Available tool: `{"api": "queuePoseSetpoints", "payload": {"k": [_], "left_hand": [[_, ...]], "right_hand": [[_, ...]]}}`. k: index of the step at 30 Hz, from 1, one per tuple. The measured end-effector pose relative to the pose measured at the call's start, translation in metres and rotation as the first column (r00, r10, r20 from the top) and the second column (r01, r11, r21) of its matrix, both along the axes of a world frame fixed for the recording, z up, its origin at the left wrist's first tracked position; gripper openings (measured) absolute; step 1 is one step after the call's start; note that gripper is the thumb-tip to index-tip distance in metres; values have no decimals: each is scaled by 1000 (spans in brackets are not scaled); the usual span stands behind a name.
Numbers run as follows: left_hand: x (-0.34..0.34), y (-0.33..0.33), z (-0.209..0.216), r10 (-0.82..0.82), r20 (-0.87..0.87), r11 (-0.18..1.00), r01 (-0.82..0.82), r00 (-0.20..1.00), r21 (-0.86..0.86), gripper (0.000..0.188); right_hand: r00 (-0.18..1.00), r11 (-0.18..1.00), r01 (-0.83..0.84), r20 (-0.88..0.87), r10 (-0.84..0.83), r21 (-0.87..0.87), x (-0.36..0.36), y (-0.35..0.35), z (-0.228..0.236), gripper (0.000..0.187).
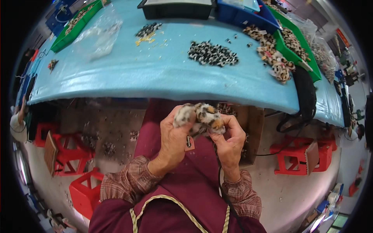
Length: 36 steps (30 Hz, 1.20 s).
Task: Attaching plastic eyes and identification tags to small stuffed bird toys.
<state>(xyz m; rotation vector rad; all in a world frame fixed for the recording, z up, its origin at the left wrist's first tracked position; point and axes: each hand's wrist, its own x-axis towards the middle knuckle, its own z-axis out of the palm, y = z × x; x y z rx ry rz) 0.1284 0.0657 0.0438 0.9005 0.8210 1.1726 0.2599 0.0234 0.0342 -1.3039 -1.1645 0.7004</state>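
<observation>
Both hands hold one small furry piece (201, 115), white with brown and black spots, just below the table's front edge and over my lap. My left hand (173, 136) grips its left side, and a small pink tag (189, 143) hangs beneath it. My right hand (229, 141) pinches the right side of the same piece with thumb and fingers. My sleeves are plaid, and a dark red apron (182, 182) covers my lap.
A light blue table (155, 73) carries a heap of small black-and-white pieces (211, 53), a smaller heap (147, 31), a clear plastic bag (99, 35), green trays (299, 46) of spotted furry pieces, and a dark bin (176, 9). Red stools (299, 155) and a cardboard box (248, 132) stand on the floor.
</observation>
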Motion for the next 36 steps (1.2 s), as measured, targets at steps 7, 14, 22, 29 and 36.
{"api": "queuePoseSetpoints", "payload": {"k": [7, 14, 22, 29, 36], "left_hand": [[-19, -16, -17, -72, 415, 874, 258, 907, -413, 31], [-19, -12, -32, -63, 55, 952, 77, 996, -298, 25], [-30, 5, -48, 154, -498, 982, -74, 853, 176, 44], [-40, 2, -43, 54, -763, 892, 312, 644, 327, 63], [-61, -4, -60, -206, 9, 846, 183, 978, -501, 47]], "right_hand": [[423, 940, -327, -875, 233, 92, -19, -24, -35, 42], [543, 927, -373, -818, 189, -34, -12, -16, -43, 52], [426, 937, -305, -904, -28, -172, -15, 1, -52, 37], [519, 881, -413, -854, 21, -229, -28, 0, -46, 40], [906, 862, -275, -415, 85, -425, 4, -1, -53, 23]]}}
